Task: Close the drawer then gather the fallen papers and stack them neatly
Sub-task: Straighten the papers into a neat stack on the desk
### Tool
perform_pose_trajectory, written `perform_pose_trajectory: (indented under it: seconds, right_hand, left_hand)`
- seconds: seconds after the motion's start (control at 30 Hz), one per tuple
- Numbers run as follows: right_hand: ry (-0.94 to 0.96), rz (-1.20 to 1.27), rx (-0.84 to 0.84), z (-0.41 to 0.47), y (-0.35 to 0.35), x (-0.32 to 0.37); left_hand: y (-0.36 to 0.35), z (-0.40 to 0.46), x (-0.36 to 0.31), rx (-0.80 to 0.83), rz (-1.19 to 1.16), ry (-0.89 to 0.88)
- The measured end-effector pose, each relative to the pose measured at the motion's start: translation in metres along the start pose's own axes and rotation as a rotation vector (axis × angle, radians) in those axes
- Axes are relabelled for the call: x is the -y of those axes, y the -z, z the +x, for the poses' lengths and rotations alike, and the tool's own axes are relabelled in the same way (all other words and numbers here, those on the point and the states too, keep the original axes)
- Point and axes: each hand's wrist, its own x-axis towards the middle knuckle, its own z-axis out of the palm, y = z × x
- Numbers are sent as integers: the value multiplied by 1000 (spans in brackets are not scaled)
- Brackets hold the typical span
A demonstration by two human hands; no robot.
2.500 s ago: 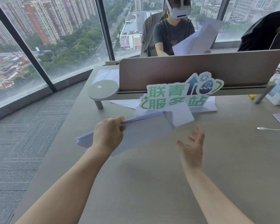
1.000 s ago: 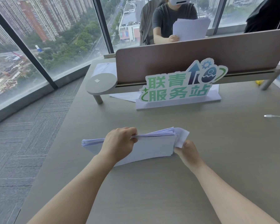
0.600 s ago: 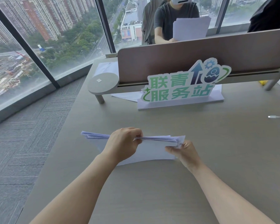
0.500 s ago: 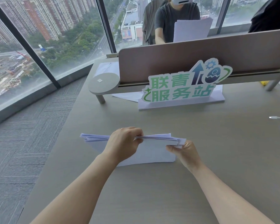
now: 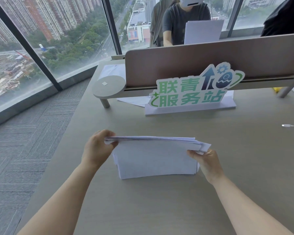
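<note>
A stack of white papers (image 5: 156, 160) stands on its long edge on the grey desk (image 5: 159, 209), its sheets nearly square with one loose corner sticking out at the upper right. My left hand (image 5: 97, 150) grips the stack's upper left corner. My right hand (image 5: 205, 160) pinches the right edge just under that loose corner. No drawer is in view.
A green-lettered sign (image 5: 193, 89) on a white base stands behind the papers, in front of a low shelf with a round end (image 5: 109, 85) and a divider panel (image 5: 210, 56). A white cable end (image 5: 286, 125) lies at right. A person holding paper (image 5: 185, 19) sits opposite. The desk's left edge drops to carpet.
My left hand has slid from the middle of the stack's top edge to its left corner. The papers have turned upright on the desk with their edges more even.
</note>
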Motion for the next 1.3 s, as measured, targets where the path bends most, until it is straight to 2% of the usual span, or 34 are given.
perform_pose_trajectory:
  seconds: [0.1, 0.2, 0.37, 0.53, 0.77, 0.9, 1.13, 1.3]
  right_hand:
    - [-11, 9, 28, 0, 6, 0]
    - [-26, 26, 54, 2, 11, -1]
    - [-58, -38, 61, 4, 6, -4]
    - [17, -73, -17, 3, -4, -2]
    - [172, -15, -55, 1, -7, 19]
    - [167, 16, -23, -5, -7, 6]
    - [303, 40, -184, 2, -17, 15]
    - [211, 186, -275, 8, -30, 27]
  left_hand:
    - [0, -5, 9, 96, -474, 228]
    - [-9, -12, 15, 214, -688, 293]
    - [-24, -23, 13, 230, -742, 316]
    - [-30, -20, -2, 61, -869, 332]
    - [-20, -16, -18, -47, -976, 203]
    - [-36, -33, -16, -29, -925, 268]
    - [-45, -26, -25, -147, -1063, 352]
    - [-50, -18, -35, -234, -1066, 443]
